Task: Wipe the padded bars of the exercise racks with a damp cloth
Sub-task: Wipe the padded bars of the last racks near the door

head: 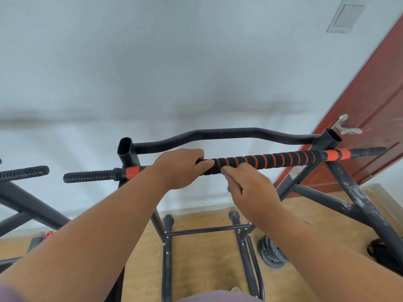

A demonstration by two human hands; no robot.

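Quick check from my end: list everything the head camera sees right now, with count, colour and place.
padded bar: 1, black-orange, across centre
curved bar: 1, black, behind it
rack: 1, black, scuffed, centre to right
second rack: 1, black, left edge
cloth: 1, grey, under right hand, mostly hidden
door: 1, red-brown, right
weight plates: count unclear, dark grey, floor right
left hand: grips padded bar
right hand: holds cloth at bar

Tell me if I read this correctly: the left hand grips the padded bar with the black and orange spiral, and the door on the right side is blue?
Not quite. The door on the right is reddish-brown, not blue, as the head view shows. The rest holds: the left hand grips the padded bar with the black and orange spiral.
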